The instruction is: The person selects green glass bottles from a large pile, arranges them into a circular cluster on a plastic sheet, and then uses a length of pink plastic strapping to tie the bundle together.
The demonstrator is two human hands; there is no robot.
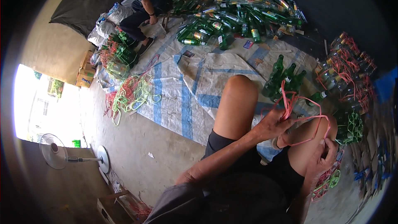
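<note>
Pink plastic cord [289,107] is bunched in the fist of my left hand [271,125], over my lap. One loop of it stretches across to my right hand [325,156], where thumb and fingertips pinch a strand near my right knee. Several green glass bottles [277,71] stand close together on the sheet just beyond my left hand. Beside them a single green bottle [317,97] lies tilted, partly behind the cord. Green netted cord [354,127] wraps dark bottles to the right of my knee.
A large heap of bottles [227,9] covers the far side of the woven sheet [169,99]. Cord-tied bottles [345,68] stand at right. Tangled cord [133,95] lies left. Another person [147,3] sits at the back. A fan [54,149] and a wooden box [116,208] are lower left.
</note>
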